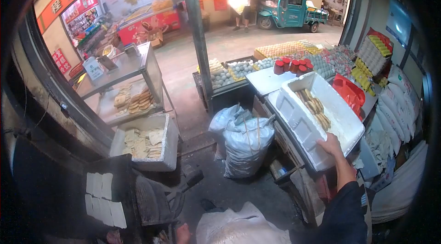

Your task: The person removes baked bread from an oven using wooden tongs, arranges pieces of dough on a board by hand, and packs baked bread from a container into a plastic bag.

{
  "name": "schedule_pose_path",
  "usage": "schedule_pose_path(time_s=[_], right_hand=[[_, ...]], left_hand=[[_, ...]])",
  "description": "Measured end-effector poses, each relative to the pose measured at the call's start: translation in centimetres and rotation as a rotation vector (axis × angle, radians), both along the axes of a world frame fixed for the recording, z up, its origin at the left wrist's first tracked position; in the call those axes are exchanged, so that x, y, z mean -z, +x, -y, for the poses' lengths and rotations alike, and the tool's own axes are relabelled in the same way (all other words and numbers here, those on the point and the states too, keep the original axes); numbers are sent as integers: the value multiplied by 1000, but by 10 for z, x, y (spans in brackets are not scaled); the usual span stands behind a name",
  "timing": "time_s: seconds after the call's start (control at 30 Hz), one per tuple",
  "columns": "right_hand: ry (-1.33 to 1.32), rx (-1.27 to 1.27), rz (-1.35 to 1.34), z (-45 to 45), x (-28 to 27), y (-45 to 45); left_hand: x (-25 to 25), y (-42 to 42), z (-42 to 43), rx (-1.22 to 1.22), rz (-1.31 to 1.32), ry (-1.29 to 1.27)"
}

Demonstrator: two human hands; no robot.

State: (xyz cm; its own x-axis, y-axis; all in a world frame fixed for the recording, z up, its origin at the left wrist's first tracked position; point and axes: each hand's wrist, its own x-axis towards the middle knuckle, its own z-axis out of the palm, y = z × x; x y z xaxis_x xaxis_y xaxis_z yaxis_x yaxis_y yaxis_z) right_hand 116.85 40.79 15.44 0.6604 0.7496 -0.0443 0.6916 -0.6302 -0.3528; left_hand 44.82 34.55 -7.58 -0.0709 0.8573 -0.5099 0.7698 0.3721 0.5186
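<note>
My right hand (330, 145) reaches out to the right and is closed on the near rim of a white foam box (294, 112). Inside that box, a row of browned flatbreads (313, 106) leans along the left wall. Low at the bottom edge, a small part of my left hand (183, 234) shows, its fingers too hidden to read. On a dark surface to the left lie several pale strips of dough (104, 198). Another foam box (169, 145) behind them holds stacked pale flatbreads (143, 143).
White sacks (245, 145) stand on the floor in the middle. A glass-sided cabinet (154, 67) with flatbreads is at left. Red-lidded jars (293, 66), egg trays (280, 49) and a red plastic bag (348, 93) lie beyond the foam box. A person (242, 0) stands near a teal three-wheeler (287, 7).
</note>
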Motion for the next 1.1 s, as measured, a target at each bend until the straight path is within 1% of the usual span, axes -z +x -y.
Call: schedule_pose_path(time_s=[0.03, 0.1, 0.23, 0.37, 0.4, 0.5, 0.53, 0.63, 0.67, 0.7, 0.73, 0.8, 0.83, 0.87, 0.93, 1.07, 1.1], right_hand=[[-7, 7, 1, 0, 1, 1], [6, 3, 10, 0, 8, 6], [19, -7, 17, 0, 5, 3], [10, -19, -4, 0, 4, 4], [9, -13, 8, 0, 5, 3], [-3, -15, 17, 0, 0, -1], [-11, -20, 13, 0, -2, -2], [-7, -19, 17, 0, 1, 0], [-7, -20, 18, 0, 1, 0], [-6, -19, 16, 0, 1, 0], [-5, -18, 13, 0, 0, -1], [-19, -16, 14, 0, 3, 2], [-28, -13, 14, 0, 4, 4], [-29, -15, 15, 0, 5, 5], [-18, -16, 14, 0, 6, 6], [-18, -6, -1, 0, 10, 9], [-8, -3, 6, 0, 9, 6]], left_hand=[[2, 0, -1, -18, -12, 21], [28, -10, 0, -36, -37, 53], [132, -47, 10, -40, -126, 102], [152, -60, 18, -107, -27, 152], [165, -65, 22, -116, -10, 173], [233, -90, 36, -132, 19, 326], [246, -92, 37, -150, 11, 417], [236, -101, 41, 313, 44, 459], [215, -92, 41, 162, 139, 257], [172, -75, 37, -24, 220, 62], [95, -42, 26, -214, 265, -105], [150, -54, 34, -154, 162, -9], [153, -51, 34, -92, 58, 89], [154, -53, 36, -93, 58, 88], [108, -37, 31, -107, 91, 6], [114, -39, 32, -65, 33, 52], [100, -37, 30, -62, 70, -9]])
